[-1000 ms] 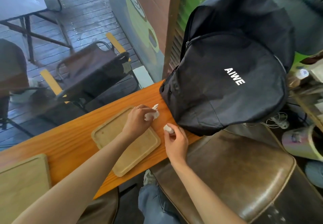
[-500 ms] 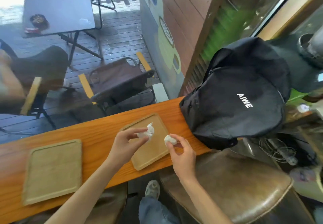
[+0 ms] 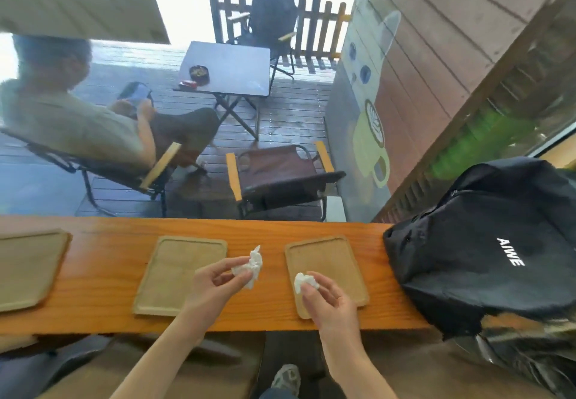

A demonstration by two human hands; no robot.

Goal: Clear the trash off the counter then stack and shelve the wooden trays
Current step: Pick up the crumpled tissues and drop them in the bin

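Three flat wooden trays lie in a row on the orange wooden counter [image 3: 268, 227]: one at the left edge [image 3: 28, 264], one in the middle [image 3: 174, 267], one to the right [image 3: 330, 258]. My left hand [image 3: 215, 286] pinches a crumpled white tissue [image 3: 252, 264] above the gap between the middle and right trays. My right hand [image 3: 327, 299] grips a smaller wad of white tissue [image 3: 304, 280] over the right tray's near left corner. Both hands are held just above the counter.
A black backpack [image 3: 486, 249] sits on the counter's right end, next to the right tray. Brown leather stools [image 3: 156, 364] stand below the near edge. Beyond the window a person sits in a folding chair [image 3: 93, 155], with an empty chair [image 3: 280, 174] and a small table [image 3: 227, 68].
The view has swung left and up, bringing a third tray into sight. Both hands have lifted off the right tray and shifted left, each still gripping its tissue wad.
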